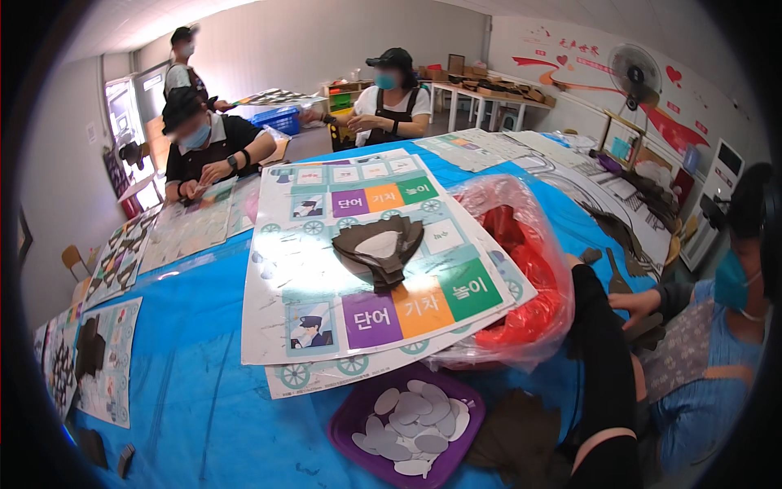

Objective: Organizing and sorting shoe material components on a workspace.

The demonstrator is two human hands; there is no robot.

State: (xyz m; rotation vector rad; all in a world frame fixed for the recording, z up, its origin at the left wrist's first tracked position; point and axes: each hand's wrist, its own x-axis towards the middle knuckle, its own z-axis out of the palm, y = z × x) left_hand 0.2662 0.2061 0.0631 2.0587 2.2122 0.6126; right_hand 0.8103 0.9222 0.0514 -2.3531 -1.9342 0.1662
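A black-sleeved arm, my right one, reaches up from the lower right. Only a sliver of my right hand (pixel 573 261) shows beside a clear plastic bag (pixel 547 220) with a red bag (pixel 507 236) inside; its fingers are hidden. My left hand is out of view. Left of the bag lies a stack of large printed sheets (pixel 326 269) with coloured blocks. On the top sheet rests a fan-shaped pile of dark brown pieces (pixel 358 240) with a white oval (pixel 389 243) on it. Below the sheets sits a purple tray (pixel 342 424) of white and grey ovals (pixel 415 411).
Blue sheeting (pixel 195 350) covers the table. More dark brown pieces (pixel 517 432) lie beside the tray, and printed sheets (pixel 114 350) line the left edge. One person (pixel 692 367) sits close on the right; others (pixel 208 147) work at the far side. A fan (pixel 635 75) stands behind.
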